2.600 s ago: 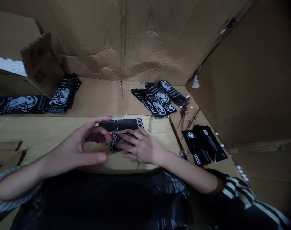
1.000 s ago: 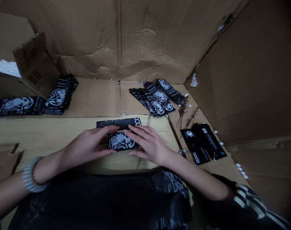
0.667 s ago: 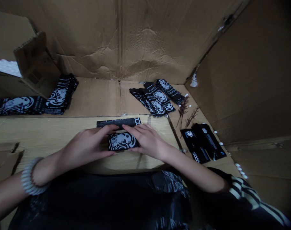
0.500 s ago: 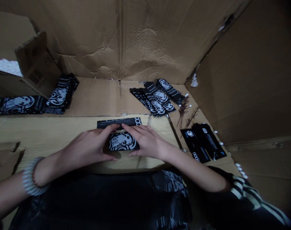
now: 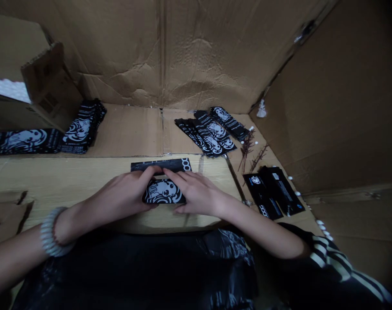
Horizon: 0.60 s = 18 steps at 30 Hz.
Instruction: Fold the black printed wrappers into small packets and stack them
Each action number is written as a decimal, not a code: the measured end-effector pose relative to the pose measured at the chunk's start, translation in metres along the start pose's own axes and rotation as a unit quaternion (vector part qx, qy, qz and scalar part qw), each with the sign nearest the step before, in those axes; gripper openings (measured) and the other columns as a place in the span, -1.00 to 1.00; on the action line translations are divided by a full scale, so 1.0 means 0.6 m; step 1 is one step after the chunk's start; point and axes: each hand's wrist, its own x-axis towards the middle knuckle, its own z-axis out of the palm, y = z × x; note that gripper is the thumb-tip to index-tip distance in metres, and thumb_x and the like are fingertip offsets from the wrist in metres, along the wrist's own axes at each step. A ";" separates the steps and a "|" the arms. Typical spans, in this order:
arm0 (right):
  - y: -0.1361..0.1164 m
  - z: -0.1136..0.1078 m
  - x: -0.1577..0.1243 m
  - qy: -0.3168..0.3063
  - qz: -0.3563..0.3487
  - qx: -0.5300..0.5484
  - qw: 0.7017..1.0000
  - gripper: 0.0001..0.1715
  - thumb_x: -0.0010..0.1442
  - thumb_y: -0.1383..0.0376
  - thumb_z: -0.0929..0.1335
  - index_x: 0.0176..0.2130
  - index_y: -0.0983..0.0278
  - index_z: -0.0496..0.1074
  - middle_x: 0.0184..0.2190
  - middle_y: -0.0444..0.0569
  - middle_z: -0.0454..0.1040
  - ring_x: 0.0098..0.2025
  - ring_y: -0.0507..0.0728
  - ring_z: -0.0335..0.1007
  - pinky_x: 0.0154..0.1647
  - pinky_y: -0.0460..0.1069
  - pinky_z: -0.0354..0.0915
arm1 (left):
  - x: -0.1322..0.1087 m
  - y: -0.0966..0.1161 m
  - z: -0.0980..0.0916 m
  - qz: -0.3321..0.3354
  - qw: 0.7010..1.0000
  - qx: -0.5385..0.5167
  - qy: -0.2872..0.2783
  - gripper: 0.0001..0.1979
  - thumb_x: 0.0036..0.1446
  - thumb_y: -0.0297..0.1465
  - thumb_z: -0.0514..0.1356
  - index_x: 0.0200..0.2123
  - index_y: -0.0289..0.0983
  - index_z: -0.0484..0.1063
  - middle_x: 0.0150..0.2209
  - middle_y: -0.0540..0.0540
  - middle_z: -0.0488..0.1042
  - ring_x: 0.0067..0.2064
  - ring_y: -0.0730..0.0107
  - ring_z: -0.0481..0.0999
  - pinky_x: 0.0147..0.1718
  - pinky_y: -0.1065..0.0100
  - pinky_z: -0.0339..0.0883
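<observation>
Both my hands grip a small black card with a white printed figure (image 5: 163, 192), held low over the pale wooden board (image 5: 70, 181). My left hand (image 5: 123, 198) holds its left end, fingers curled around the edge. My right hand (image 5: 196, 193) holds the right end, index finger laid along the top edge. A long black strip (image 5: 160, 164) lies flat just beyond the card.
A stack of black printed cards (image 5: 82, 127) stands at the far left beside a row of others (image 5: 21, 141). Fanned black strips (image 5: 212, 131), thin brown sticks (image 5: 252, 150) and two black cards (image 5: 273, 191) lie to the right. Cardboard walls (image 5: 196, 51) enclose the space. A black bag (image 5: 134, 275) covers my lap.
My hands closed in from the sides onto the card. It turned from edge-on to face up and shifted slightly left.
</observation>
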 end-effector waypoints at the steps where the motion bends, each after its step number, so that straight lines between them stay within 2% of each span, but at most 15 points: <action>1: 0.001 0.000 0.000 0.000 0.002 -0.002 1.000 0.16 0.16 0.25 0.57 0.53 0.38 0.05 0.28 0.32 0.47 0.29 0.44 0.43 0.29 0.33 0.38 | 0.000 -0.001 0.000 0.006 1.000 0.000 0.001 -0.31 0.04 -0.20 0.30 0.24 -0.24 0.30 -0.06 -0.31 0.69 -0.16 -0.15 0.73 -0.32 0.14 0.52; 3: 0.003 0.000 0.001 0.001 0.001 -0.006 1.000 0.06 0.17 0.40 0.50 0.51 0.40 0.10 0.24 0.30 0.52 0.25 0.41 0.47 0.26 0.29 0.42 | -0.001 -0.004 0.000 0.018 1.000 -0.009 0.000 -0.33 0.04 -0.22 0.30 0.23 -0.24 0.31 -0.11 -0.27 0.69 -0.20 -0.08 0.73 -0.33 0.18 0.51; 5: 0.003 -0.002 0.002 -0.002 -0.004 -0.009 1.000 0.04 0.15 0.49 0.44 0.51 0.37 0.10 0.22 0.25 0.54 0.22 0.38 0.50 0.23 0.25 0.45 | -0.004 -0.008 0.000 0.023 0.999 -0.022 -0.005 -0.31 0.03 -0.21 0.33 0.23 -0.24 0.32 -0.10 -0.27 0.69 -0.18 -0.09 0.72 -0.30 0.16 0.51; 7: 0.000 -0.005 0.001 -0.011 -0.001 -0.013 1.000 0.09 0.17 0.42 0.48 0.53 0.35 0.05 0.23 0.24 0.53 0.24 0.39 0.48 0.25 0.26 0.44 | -0.006 -0.010 0.000 0.021 0.999 -0.036 -0.008 -0.23 -0.02 -0.15 0.40 0.25 -0.23 0.32 -0.02 -0.31 0.67 -0.11 -0.17 0.71 -0.25 0.10 0.53; 9: -0.008 -0.011 -0.001 -0.022 0.008 -0.020 1.000 0.22 0.15 0.24 0.57 0.55 0.39 0.00 0.25 0.28 0.52 0.26 0.44 0.47 0.28 0.29 0.41 | -0.008 -0.009 -0.002 0.018 0.999 -0.046 -0.008 -0.13 -0.08 -0.09 0.45 0.28 -0.22 0.31 0.05 -0.34 0.64 -0.04 -0.25 0.69 -0.21 0.04 0.54; 12: -0.020 -0.018 -0.003 -0.024 0.011 -0.029 0.999 0.36 0.07 0.04 0.62 0.54 0.44 0.01 0.24 0.35 0.52 0.25 0.49 0.47 0.26 0.34 0.41 | -0.009 -0.002 -0.004 0.017 0.999 -0.039 -0.007 -0.16 -0.02 -0.10 0.42 0.30 -0.22 0.29 0.04 -0.34 0.64 -0.07 -0.27 0.69 -0.25 0.03 0.53; 15: -0.024 -0.023 -0.002 -0.012 0.017 -0.038 0.999 0.24 0.16 0.05 0.58 0.53 0.44 0.04 0.21 0.37 0.54 0.19 0.48 0.51 0.18 0.34 0.44 | -0.008 0.000 -0.004 0.019 1.000 -0.018 -0.009 -0.25 0.08 -0.15 0.35 0.30 -0.23 0.26 0.00 -0.35 0.65 -0.15 -0.19 0.71 -0.30 0.07 0.49; 18: -0.022 -0.025 0.003 -0.016 0.015 -0.041 0.999 0.14 0.21 0.14 0.54 0.52 0.46 0.05 0.17 0.34 0.58 0.15 0.45 0.55 0.14 0.31 0.45 | -0.006 -0.003 0.000 0.023 1.000 -0.005 -0.015 -0.22 0.06 -0.17 0.35 0.32 -0.23 0.23 -0.04 -0.34 0.66 -0.21 -0.16 0.70 -0.35 0.09 0.46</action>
